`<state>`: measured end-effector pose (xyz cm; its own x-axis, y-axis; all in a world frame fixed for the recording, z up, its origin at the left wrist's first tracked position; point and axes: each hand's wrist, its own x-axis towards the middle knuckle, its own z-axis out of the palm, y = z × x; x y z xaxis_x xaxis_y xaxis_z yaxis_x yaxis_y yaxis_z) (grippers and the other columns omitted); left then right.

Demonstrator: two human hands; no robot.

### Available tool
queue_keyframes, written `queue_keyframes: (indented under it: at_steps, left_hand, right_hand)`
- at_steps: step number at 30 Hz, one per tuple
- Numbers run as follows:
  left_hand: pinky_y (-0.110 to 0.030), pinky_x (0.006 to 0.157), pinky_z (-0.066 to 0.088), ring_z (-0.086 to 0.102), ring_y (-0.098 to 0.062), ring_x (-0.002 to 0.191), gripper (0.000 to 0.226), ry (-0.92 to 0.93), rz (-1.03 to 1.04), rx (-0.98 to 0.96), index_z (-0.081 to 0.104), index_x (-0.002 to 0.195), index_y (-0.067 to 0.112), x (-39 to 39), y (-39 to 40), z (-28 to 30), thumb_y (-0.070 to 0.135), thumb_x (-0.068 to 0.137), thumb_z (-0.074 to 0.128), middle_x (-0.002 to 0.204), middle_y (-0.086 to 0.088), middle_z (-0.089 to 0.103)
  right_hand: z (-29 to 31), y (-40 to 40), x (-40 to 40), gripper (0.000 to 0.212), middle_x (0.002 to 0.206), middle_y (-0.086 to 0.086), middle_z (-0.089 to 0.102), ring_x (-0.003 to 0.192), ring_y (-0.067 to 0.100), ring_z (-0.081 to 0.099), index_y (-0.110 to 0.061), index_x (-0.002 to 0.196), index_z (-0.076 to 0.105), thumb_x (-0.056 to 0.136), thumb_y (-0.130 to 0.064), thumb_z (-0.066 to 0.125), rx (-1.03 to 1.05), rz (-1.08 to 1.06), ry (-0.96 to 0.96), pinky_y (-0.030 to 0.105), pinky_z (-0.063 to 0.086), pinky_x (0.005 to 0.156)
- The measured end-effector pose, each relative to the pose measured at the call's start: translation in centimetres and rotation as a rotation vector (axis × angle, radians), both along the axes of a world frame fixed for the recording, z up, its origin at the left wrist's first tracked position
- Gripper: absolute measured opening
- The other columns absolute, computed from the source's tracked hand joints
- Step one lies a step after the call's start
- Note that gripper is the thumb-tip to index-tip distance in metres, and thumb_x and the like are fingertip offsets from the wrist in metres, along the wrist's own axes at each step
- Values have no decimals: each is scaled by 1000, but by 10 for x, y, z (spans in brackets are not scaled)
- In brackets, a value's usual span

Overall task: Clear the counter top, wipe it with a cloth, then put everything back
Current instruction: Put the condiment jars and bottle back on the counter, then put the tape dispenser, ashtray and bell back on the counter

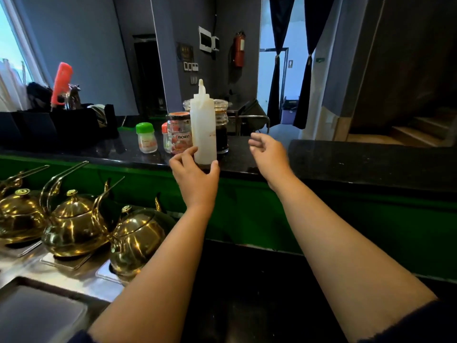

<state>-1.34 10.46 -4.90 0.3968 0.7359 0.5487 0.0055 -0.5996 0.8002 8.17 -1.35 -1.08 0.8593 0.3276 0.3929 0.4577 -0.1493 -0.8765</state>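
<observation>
- Dark stone table (pixel 346 154) runs across the view, with a green front panel below its edge.
- White squeeze bottle (pixel 203 129) stands upright near the table's front edge, nozzle up; a thin layer of dark residue shows at its base.
- Left hand (pixel 195 174) is at the bottle's lower part: thumb on the right side of the base, index finger on the left side; fingers closed loosely around it. Bottle base appears to rest on the table.
- Right hand (pixel 268 154) hovers to the right of the bottle, apart from it, fingers open and slightly curled, holding nothing.
- Directly behind the bottle: a jar labelled MORIN (pixel 178 136) with a dark lid, and a glass jar of dark liquid (pixel 221 129), both just beside the bottle.
- Left of these: a small green-capped shaker (pixel 146 137); an orange-capped one is mostly hidden behind the MORIN jar.
- Lower level, left: three brass teapots (pixel 74 226) on a steel surface.
</observation>
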Motion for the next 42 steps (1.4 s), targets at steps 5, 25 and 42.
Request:
queue_keyframes:
  at_steps: [5, 25, 42]
  left_hand:
    - [-5, 84, 40, 53, -13, 104, 24, 47, -246, 34, 61, 109, 22, -40, -58, -18, 22, 86, 68, 113, 4, 40]
    - [-14, 88, 42, 52, -3, 95, 36, 567, -625, -156, 59, 121, 20, -222, -302, -219, 29, 87, 67, 121, -1, 49]
    - [-38, 106, 36, 41, -23, 133, 82, 780, -709, -462, 22, 151, 25, -236, -327, -264, 38, 84, 68, 150, -4, 33]
  right_hand:
    - [-32, -93, -70, 34, 121, 0, 64, 109, 7, 58, -18, 128, 58, 95, -8, 55, 26, -59, -52, 19, 47, 93]
    - [-232, -392, -286, 49, 132, -7, 54, 122, 9, 50, -31, 125, 57, 80, -33, 76, -370, -98, 474, 24, 40, 94]
    - [-294, -390, -343, 61, 120, -16, 51, 109, 3, 50, -35, 124, 47, 77, -9, 75, -360, -271, 523, 17, 42, 85]
